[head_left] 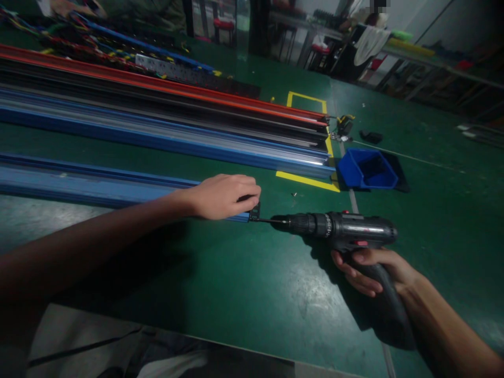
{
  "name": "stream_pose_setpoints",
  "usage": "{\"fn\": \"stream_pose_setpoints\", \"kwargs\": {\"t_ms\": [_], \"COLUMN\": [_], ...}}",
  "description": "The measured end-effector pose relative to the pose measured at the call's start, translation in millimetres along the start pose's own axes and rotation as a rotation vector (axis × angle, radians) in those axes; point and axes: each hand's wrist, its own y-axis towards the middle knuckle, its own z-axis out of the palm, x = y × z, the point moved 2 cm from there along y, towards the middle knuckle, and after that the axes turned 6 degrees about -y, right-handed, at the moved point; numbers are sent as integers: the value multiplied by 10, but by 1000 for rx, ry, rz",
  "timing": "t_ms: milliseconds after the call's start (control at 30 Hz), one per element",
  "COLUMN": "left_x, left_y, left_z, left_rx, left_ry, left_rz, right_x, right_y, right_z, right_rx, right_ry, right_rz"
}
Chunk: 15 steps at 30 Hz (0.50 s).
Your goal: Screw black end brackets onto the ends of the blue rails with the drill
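My right hand (pixel 378 270) is wrapped round the handle of a black cordless drill (pixel 350 228), which lies level with its nose pointing left. The drill's long thin bit (pixel 265 220) reaches to a small black end piece (pixel 255 212) at the end of a blue metal profile (pixel 98 184). Over that end rests my left hand (pixel 228 197), its fingers curled round the profile and the black piece. Whether the bit's tip sits in a screw is too small to tell. A small screw (pixel 294 195) lies on the green table just beyond the bit.
Behind lie more long profiles, blue (pixel 197 144) and red (pixel 197 94), their ends by yellow tape (pixel 307 181). A blue bin (pixel 368 170) stands to their right. Bundled wires (pixel 118 39) lie at the back left, near another person's hand (pixel 84 8). The table's front edge (pixel 220 344) is close.
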Motion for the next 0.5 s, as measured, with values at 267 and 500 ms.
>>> {"fn": "stream_pose_setpoints", "kwargs": {"t_ms": [267, 500], "left_x": [0, -1], "left_y": [-3, -1], "left_z": [-6, -11], "left_rx": [-10, -15], "left_ry": [6, 3], "left_rz": [11, 9], "right_x": [2, 0], "right_y": [7, 5], "right_z": [5, 6], "right_rx": [-6, -14], "right_ry": [-27, -14], "right_rz": [-6, 0]}}
